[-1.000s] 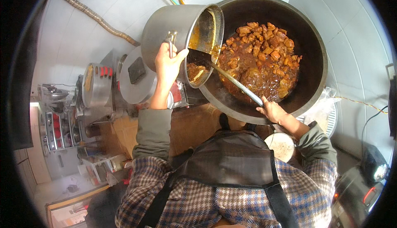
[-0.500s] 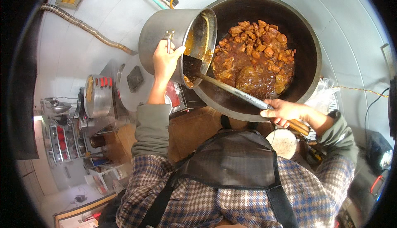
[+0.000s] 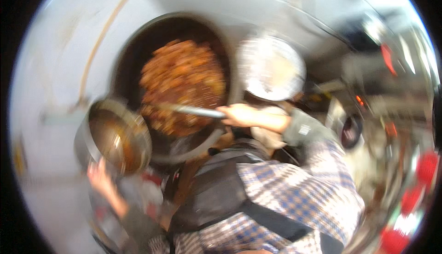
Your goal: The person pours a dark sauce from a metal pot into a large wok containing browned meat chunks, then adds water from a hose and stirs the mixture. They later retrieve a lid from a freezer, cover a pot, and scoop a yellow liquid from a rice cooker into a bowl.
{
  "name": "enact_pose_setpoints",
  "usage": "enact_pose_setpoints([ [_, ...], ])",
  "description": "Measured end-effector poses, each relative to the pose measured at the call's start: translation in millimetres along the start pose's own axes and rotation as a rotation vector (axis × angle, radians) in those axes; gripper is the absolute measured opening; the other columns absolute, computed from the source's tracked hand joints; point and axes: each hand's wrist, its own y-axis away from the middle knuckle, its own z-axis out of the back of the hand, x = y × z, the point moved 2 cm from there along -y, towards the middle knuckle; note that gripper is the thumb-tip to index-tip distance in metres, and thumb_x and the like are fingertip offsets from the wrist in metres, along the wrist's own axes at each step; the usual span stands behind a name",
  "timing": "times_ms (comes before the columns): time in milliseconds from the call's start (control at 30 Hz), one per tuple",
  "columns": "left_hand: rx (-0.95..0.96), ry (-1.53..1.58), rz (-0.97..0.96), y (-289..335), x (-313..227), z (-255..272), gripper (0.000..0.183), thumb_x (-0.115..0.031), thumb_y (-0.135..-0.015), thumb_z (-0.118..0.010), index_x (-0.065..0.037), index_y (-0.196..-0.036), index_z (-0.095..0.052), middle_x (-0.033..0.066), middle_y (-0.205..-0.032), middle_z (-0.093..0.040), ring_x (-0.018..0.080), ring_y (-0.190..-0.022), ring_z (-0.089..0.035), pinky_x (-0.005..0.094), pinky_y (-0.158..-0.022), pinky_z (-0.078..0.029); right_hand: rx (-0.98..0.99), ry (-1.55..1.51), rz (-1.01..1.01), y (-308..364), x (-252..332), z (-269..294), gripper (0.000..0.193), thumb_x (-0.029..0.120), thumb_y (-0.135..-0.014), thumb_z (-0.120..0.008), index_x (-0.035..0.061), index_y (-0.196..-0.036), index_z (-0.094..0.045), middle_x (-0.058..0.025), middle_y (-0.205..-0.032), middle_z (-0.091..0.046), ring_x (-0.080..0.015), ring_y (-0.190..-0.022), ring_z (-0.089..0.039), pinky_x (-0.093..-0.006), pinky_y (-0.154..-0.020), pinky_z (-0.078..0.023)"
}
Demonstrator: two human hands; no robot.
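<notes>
The right hand (image 3: 238, 115) grips the spatula (image 3: 197, 111), its long axis running toward 9 o'clock over the food (image 3: 184, 72) in the wok (image 3: 129, 65). The left hand (image 3: 103, 179), blurred, grips the pot (image 3: 107, 136), at its 12 o'clock and the wok's 8; the right is nearer the food.
</notes>
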Motion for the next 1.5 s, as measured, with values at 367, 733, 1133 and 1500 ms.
enact_pose_setpoints([
  [367, 0.100, -0.134, 0.097, -49.1, 12.9, 41.3, 0.041, -0.030, -0.087, -0.073, 0.004, -0.109, -0.063, 0.0084, -0.093, -0.065, 0.0145, -0.070, -0.055, 0.0271, -0.054, -0.043, -0.379, 0.256, 0.137, 17.5, -2.3, -27.5, 0.032, 0.027, -0.089, -0.057, 0.0156, -0.118, -0.054, -0.0109, -0.076, -0.067, -0.0319, -0.070, -0.067, -0.0455, -0.055, -0.051],
  [733, 0.037, 0.278, 0.154, -27.1, 28.3, 55.8, 0.030, -0.010, -0.081, -0.077, -0.011, -0.098, -0.053, -0.0039, -0.079, -0.053, 0.0032, -0.055, -0.044, 0.0205, -0.040, -0.028, -0.188, 0.569, 0.137, -124.8, 61.6, -2.6, 0.041, 0.018, -0.097, -0.038, 0.0235, -0.138, -0.044, -0.0125, -0.087, -0.067, -0.0289, -0.071, -0.069, -0.0433, -0.057, -0.053],
  [1133, -0.076, -0.040, -0.041, -10.4, -21.8, 6.5, 0.035, -0.013, -0.072, -0.083, -0.005, -0.087, -0.052, -0.0019, -0.064, -0.046, 0.0093, -0.060, -0.044, 0.0277, -0.056, -0.041, 0.100, 0.596, 0.239, -192.8, -3.2, -38.7, 0.031, 0.011, -0.094, -0.043, 0.0178, -0.124, -0.044, -0.0187, -0.084, -0.068, -0.0385, -0.077, -0.068, -0.0502, -0.066, -0.053],
  [1500, 0.030, 0.018, 0.069, -51.1, -27.1, -9.6, 0.037, -0.014, -0.072, -0.083, -0.005, -0.086, -0.051, -0.0024, -0.070, -0.044, 0.0090, -0.063, -0.041, 0.0266, -0.057, -0.039, -0.070, 0.560, 0.289, -151.8, -0.3, 7.3, 0.039, 0.032, -0.094, -0.055, 0.0214, -0.130, -0.046, -0.0164, -0.086, -0.067, -0.0358, -0.071, -0.067, -0.0466, -0.063, -0.053],
])
